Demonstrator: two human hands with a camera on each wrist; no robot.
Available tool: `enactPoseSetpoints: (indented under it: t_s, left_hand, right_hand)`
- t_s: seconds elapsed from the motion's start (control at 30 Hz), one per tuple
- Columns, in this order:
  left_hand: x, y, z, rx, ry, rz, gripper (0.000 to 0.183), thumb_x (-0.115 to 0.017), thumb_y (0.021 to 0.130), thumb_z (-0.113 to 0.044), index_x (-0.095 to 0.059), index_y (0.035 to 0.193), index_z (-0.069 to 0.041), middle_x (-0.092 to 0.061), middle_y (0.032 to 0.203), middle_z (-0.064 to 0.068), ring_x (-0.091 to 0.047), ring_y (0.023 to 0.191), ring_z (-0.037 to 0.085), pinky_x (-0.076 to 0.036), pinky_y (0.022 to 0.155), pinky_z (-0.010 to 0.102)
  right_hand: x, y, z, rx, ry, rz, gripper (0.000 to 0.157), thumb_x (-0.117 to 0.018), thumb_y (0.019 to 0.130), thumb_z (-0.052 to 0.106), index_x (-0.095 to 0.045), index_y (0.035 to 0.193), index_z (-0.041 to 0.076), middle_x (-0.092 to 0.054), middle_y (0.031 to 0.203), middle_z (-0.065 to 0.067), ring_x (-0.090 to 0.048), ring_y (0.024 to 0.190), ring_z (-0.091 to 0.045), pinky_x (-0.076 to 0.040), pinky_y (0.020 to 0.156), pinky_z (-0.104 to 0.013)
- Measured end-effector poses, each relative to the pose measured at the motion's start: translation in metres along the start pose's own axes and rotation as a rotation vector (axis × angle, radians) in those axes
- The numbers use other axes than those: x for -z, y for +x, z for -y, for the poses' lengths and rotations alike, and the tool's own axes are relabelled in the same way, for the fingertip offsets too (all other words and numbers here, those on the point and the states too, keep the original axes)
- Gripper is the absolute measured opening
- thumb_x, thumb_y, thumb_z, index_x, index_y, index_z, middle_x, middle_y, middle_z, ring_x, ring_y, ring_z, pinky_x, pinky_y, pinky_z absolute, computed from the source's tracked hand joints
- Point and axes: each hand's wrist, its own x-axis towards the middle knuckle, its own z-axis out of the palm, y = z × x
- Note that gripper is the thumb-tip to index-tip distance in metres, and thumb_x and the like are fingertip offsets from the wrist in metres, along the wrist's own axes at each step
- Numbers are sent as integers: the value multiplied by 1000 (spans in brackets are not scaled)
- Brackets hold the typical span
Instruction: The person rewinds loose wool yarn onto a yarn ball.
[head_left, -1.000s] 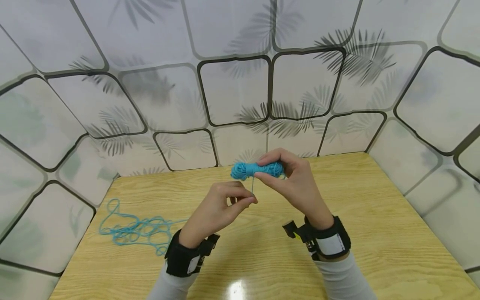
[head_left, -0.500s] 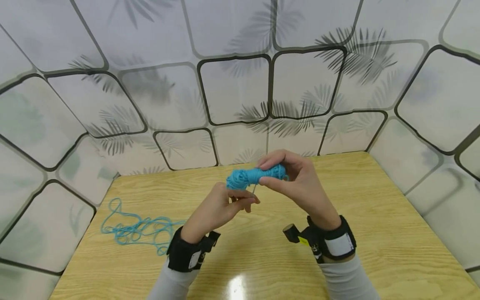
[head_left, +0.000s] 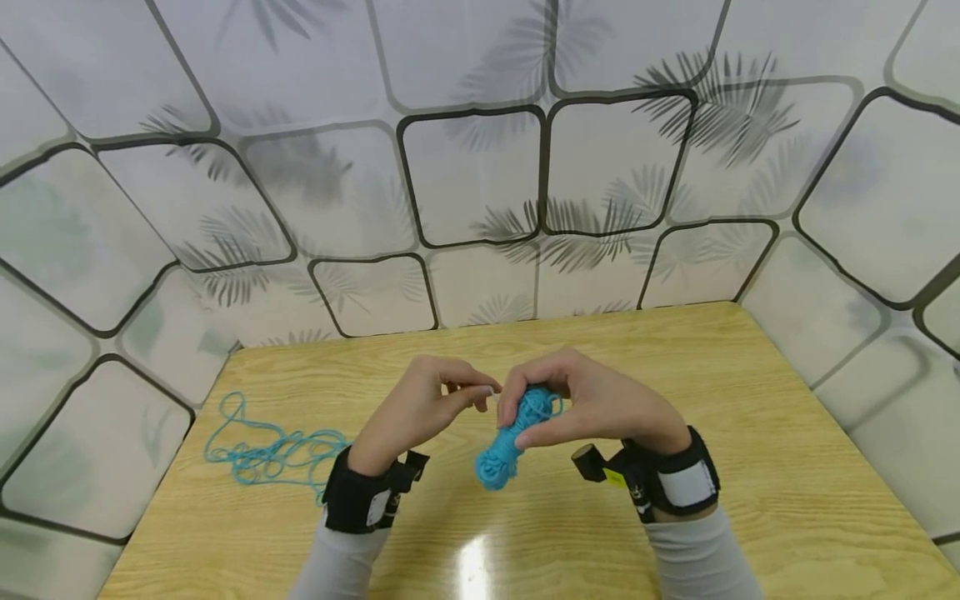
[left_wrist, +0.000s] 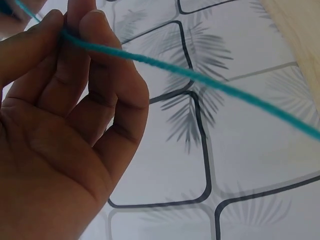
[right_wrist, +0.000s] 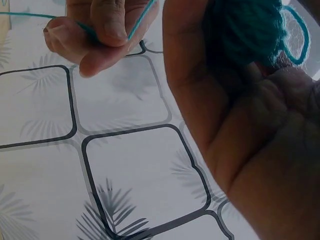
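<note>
A bundle of blue yarn [head_left: 501, 458], wound round its middle with looped ends, is gripped between the thumb and fingers of my right hand [head_left: 592, 400]. It slants, its near end pointing down and left. Just left of it, my left hand [head_left: 420, 408] pinches a single yarn strand [left_wrist: 200, 77] between thumb and fingertips. In the right wrist view that strand runs from the left fingertips up toward the bundle, and a small loop [right_wrist: 302, 37] sticks out from the bundle's end. Much of the bundle is hidden behind the right fingers.
Loose tangled yarn [head_left: 277, 454] lies on the left part of the wooden table [head_left: 787, 467]. Behind the table and at both sides stand cloth walls [head_left: 480, 183] with a leaf and line pattern. Each wrist wears a black strap [head_left: 686, 475] with a small camera.
My right hand has turned the bundle from nearly level to a steep slant and lowered it toward me. The left hand has moved slightly left and up, still pinching the strand.
</note>
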Motion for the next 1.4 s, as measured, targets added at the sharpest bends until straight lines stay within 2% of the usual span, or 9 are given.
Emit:
enactPoseSetpoints:
  t_s: [0.13, 0.27, 0.4, 0.53, 0.77, 1.07, 1.4]
  left_hand:
    - [6, -3, -1, -3, 7, -30, 12, -69, 91, -10, -79, 97, -14, -74, 75, -2, -61, 65, 7, -53, 56, 33]
    - [10, -5, -6, -15, 12, -60, 11, -68, 92, -9, -79, 93, -13, -74, 75, 0, -61, 64, 9, -54, 59, 36]
    - [11, -7, -14, -32, 28, -84, 13, -68, 92, -5, -77, 90, -13, -74, 78, -2, -61, 65, 8, -54, 61, 35]
    - [10, -8, -22, -61, 31, -92, 15, -67, 92, -4, -76, 89, -15, -73, 80, -4, -62, 68, 5, -53, 61, 34]
    - [5, -10, -30, -99, 36, -83, 11, -67, 92, -3, -76, 92, -10, -74, 83, 0, -61, 69, 6, -54, 62, 33]
    - [3, -10, -37, -122, 68, -94, 13, -68, 92, -3, -76, 92, -13, -73, 80, -3, -61, 69, 2, -55, 61, 31]
    - [1, -11, -39, -149, 59, -73, 10, -68, 92, -6, -75, 91, -13, -71, 78, -4, -61, 68, 3, -56, 61, 30]
  right_hand:
    - [1, -1, -3, -66, -92, 10, 12, -75, 87, 13, -69, 97, 13, -70, 87, -5, -58, 70, -16, -53, 63, -27]
    - [3, 0, -6, -157, -226, -25, 12, -77, 86, 23, -69, 92, 17, -66, 80, 0, -52, 66, -13, -47, 59, -26]
    - [3, 2, -8, -244, -358, -91, 13, -78, 84, 25, -67, 90, 20, -61, 77, 2, -48, 64, -12, -43, 57, -26]
    - [2, 4, -10, -277, -441, -180, 14, -78, 84, 19, -66, 91, 20, -61, 78, 2, -49, 63, -12, -44, 57, -27]
    - [1, 6, -13, -241, -486, -350, 16, -78, 83, 14, -65, 92, 17, -63, 81, 1, -51, 65, -15, -47, 60, -32]
    - [2, 10, -18, -241, -623, -532, 15, -78, 84, 16, -66, 93, 16, -67, 95, -1, -57, 76, -16, -50, 67, -36]
    - [5, 11, -19, -204, -624, -706, 16, -78, 84, 15, -66, 95, 14, -68, 93, -3, -57, 68, -14, -50, 60, -35]
